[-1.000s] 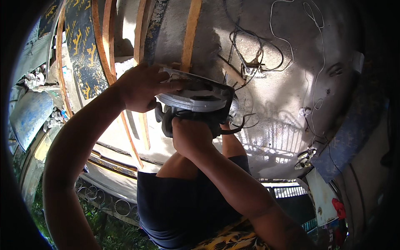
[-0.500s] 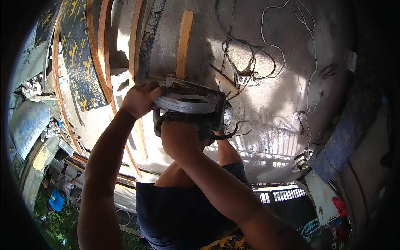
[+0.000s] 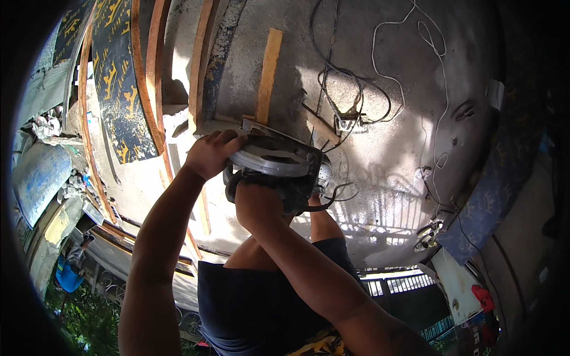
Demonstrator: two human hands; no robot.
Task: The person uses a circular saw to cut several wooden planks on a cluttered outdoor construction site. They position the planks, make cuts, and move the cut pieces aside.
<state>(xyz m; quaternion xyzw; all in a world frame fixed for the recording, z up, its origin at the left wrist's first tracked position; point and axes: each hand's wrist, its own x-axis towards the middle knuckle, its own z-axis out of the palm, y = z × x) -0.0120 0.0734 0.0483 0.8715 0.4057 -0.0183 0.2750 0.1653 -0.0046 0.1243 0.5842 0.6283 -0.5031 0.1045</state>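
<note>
A circular saw [image 3: 276,157] with a grey blade guard and dark body sits in front of my legs. My right hand [image 3: 256,199] is wrapped round its rear handle, the fingers mostly hidden by the saw. At the saw's left front, my left hand [image 3: 214,153] grips the edge with curled fingers. Beyond the saw base a narrow wooden strip [image 3: 269,77] points away from me, its near end at the base plate. The blade is hidden beneath the guard. A dark cord [image 3: 323,206] comes out at the saw's right side, next to my foot in a light perforated shoe [image 3: 324,172].
Long timber battens [image 3: 157,53] and a dark patterned board [image 3: 117,83] lie on the left. Ahead to the right, a coiled black cable [image 3: 360,77] runs to a socket box [image 3: 350,123]. A thin white wire [image 3: 444,95] trails across the concrete. Another person [image 3: 70,273] is at the far lower left.
In the picture, the saw and both hands sit slightly lower and to the right. The surroundings have shifted a little too. Both hands keep their hold on the saw.
</note>
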